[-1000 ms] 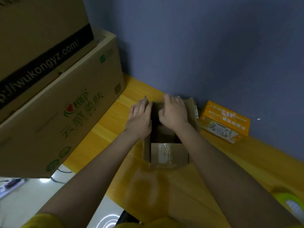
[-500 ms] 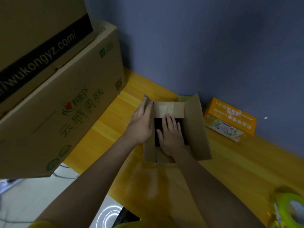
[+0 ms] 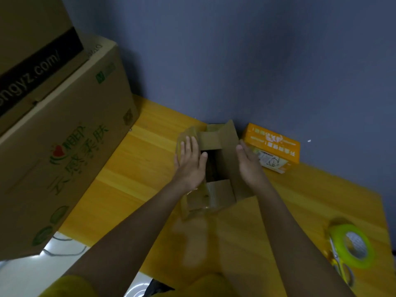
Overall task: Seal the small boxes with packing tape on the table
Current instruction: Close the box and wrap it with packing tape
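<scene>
Flaps on our small cardboard box [image 3: 216,168] aren't closed yet; it sits mid-table by the wall. Left hand [image 3: 189,162] flat on left flap, right hand [image 3: 249,162] open against right flap. Risk: flaps spring back when we reach for tape roll [image 3: 351,246].

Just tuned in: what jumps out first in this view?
Two bare hands fold the flaps of a small cardboard box at the table's centre: left hand flat on the left flap, right hand against the raised right flap. A green tape roll waits near right; big cartons loom left.
</scene>
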`<state>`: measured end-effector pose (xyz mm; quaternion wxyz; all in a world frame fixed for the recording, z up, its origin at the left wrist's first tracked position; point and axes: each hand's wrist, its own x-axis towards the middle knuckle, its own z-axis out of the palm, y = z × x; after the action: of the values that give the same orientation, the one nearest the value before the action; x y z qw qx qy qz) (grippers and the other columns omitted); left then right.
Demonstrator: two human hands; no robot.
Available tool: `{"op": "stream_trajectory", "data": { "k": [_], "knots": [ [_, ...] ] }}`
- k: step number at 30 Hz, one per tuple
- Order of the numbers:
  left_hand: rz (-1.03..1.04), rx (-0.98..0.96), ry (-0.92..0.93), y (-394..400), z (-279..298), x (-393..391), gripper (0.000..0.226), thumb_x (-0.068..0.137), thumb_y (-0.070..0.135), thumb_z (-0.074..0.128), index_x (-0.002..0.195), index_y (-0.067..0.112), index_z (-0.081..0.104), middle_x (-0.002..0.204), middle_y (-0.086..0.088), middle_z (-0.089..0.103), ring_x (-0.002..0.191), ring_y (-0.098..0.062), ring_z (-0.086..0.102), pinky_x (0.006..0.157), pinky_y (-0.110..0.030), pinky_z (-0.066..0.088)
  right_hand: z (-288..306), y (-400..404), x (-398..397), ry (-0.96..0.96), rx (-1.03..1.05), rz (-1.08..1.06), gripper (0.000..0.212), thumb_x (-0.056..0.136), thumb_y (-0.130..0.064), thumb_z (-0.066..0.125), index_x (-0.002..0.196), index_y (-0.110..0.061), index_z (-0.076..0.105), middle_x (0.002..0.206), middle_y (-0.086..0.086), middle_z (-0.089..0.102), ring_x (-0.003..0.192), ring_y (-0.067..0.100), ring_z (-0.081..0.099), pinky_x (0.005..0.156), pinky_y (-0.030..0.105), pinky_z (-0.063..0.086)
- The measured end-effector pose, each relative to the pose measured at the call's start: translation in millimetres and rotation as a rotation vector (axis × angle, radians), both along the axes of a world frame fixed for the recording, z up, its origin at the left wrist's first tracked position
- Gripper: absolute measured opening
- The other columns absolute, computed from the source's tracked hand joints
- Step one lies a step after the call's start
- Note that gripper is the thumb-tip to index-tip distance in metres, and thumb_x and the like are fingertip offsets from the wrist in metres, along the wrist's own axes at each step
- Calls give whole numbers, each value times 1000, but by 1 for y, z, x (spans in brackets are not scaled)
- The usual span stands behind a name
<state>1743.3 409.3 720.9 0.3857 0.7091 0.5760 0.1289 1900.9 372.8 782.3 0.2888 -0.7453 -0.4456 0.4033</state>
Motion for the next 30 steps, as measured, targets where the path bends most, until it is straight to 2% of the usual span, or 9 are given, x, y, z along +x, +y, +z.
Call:
{"op": "stream_trajectory", "data": {
  "k": [3,6,11,13,16,19,23,26,30],
  "knots": [
    [-89,98,283,-6,-14,0,56,103,39,7,153,19,-10,159,4,-19,145,-15,-22,118,-43,-13,-4,2,2,196,76,70,52,104,-44,25,153,-27,22,158,-8,24,145,11,22,118,31,13],
    [-135,-10,150,4,-12,-8,54,104,37,9,154,20,-2,160,6,-17,145,-13,-21,118,-39,-10,-19,3,-8,251,20,182,53,105,-43,21,154,-26,18,158,-11,19,145,8,17,119,31,15],
    [-156,-42,88,21,-10,-28,50,105,37,22,152,20,23,160,12,3,147,-6,-4,119,-39,-1,-79,-13,-38,-512,125,598,55,106,-23,25,155,-14,1,161,-5,-2,146,6,-11,121,35,-5],
    [-139,3,68,23,-11,-28,50,104,36,29,151,18,26,160,10,11,148,-9,2,119,-43,3,-85,-11,-37,-566,141,588,58,106,-22,26,154,-12,-4,163,0,-2,148,10,-9,120,33,-7],
    [-194,93,178,15,-12,-14,55,104,41,22,154,23,8,161,6,0,148,-17,-7,118,-48,-4,-89,-9,-37,-561,160,566,61,105,-23,30,154,-9,-5,163,1,-3,149,10,-7,119,26,-10],
    [-250,241,383,11,-16,4,54,104,39,9,155,21,0,161,4,-12,147,-17,-17,115,-44,-16,-88,-3,-35,-359,202,478,67,103,-18,40,154,-8,-2,161,1,12,149,14,7,113,10,-7],
    [-318,329,553,13,-23,9,60,103,41,9,153,11,-7,161,-5,-12,148,-21,-11,119,-42,-8,-72,-3,-26,176,186,142,87,96,-2,54,153,-15,-11,136,-4,52,131,-4,37,99,5,34],
    [-328,309,645,8,-22,13,63,102,43,7,152,9,-11,160,-8,-15,148,-22,-13,118,-42,-9,-68,-20,-17,124,263,-200,71,93,7,50,153,-14,18,107,6,71,105,-1,59,89,6,41],
    [-340,227,788,4,1,36,62,104,38,9,150,5,-16,158,-16,-19,147,-30,-15,118,-44,-7,-70,-64,18,40,358,-311,47,93,12,45,138,-1,42,96,18,69,81,-4,61,74,12,44]
  ]
}}
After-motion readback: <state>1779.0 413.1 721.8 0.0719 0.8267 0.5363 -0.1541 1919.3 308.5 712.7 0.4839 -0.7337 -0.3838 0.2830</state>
